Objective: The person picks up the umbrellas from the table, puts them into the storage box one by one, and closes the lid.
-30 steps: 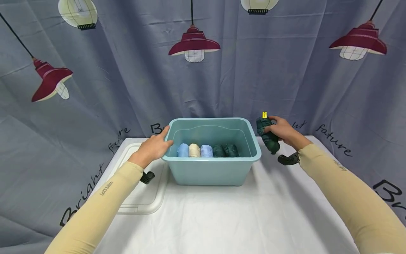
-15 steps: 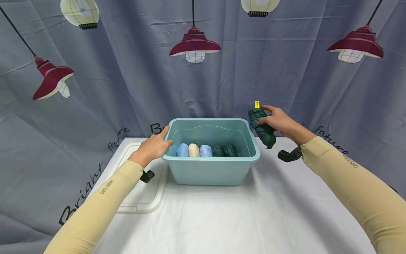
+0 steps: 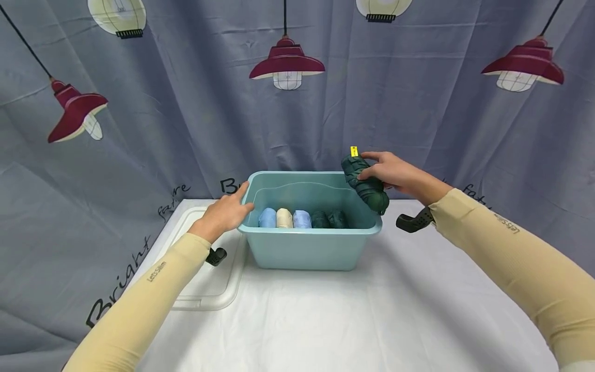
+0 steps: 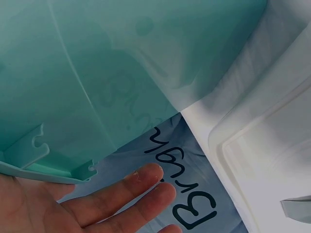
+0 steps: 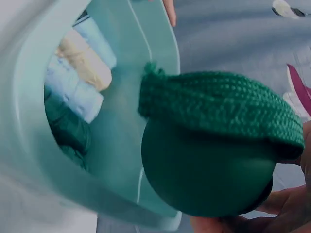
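My right hand (image 3: 395, 175) holds a dark green folded umbrella (image 3: 367, 183) over the right side of a blue-green plastic bin (image 3: 307, 250). The umbrella tilts, its yellow tag (image 3: 354, 151) at the upper end. In the right wrist view, its rounded end cap (image 5: 204, 170) and woven strap (image 5: 218, 104) face the camera, with fingers behind. My left hand (image 3: 225, 214) rests at the bin's left rim; in the left wrist view its fingers (image 4: 131, 187) stretch out straight beneath the rim. Inside the bin lie blue rolls (image 3: 268, 218), a cream roll (image 3: 285, 219) and dark green rolls (image 3: 321, 220).
A white lid (image 3: 209, 289) lies flat on the white-covered table (image 3: 307, 320), left of the bin and partly under my left forearm. Behind the table hangs a grey-blue curtain (image 3: 209, 129) printed with lamps and lettering.
My right hand has carried the green umbrella up and leftward, from beside the bin to over its right side. The left hand stays at the left rim.
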{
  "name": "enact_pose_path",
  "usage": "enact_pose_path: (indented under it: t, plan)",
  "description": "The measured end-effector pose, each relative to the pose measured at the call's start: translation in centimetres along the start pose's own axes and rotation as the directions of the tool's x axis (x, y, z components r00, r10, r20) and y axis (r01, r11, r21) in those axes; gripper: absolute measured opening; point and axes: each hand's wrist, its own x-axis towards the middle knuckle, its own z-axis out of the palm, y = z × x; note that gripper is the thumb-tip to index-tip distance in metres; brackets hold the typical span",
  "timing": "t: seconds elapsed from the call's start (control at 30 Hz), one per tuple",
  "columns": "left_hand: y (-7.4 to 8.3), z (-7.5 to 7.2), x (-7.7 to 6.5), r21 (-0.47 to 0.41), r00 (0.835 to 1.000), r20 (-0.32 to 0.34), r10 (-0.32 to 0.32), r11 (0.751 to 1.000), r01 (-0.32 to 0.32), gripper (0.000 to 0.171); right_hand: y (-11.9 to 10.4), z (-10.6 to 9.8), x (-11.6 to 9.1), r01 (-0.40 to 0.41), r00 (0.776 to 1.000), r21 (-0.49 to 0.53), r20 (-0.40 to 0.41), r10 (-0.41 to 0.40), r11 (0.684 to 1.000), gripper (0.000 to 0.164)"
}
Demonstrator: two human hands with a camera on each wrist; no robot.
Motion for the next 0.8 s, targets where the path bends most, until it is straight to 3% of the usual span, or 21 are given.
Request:
enact_pose_path:
  t: [0.23,0.8]
  plan:
    - [-0.2,0.1,-0.1,-0.008,0.999,0.024,-0.025,1.000,0.026,0.074,-0.9,1.9,1.1,-0.020,0.994,0.038,0.105,0.016,0.999,0.086]
    - [-0.1,0.0,0.1,0.010,1.000,0.006,-0.012,1.000,0.012,0.075,-2.1,6.5,3.1,-0.064,0.968,0.007,0.243,0.061,0.998,0.087]
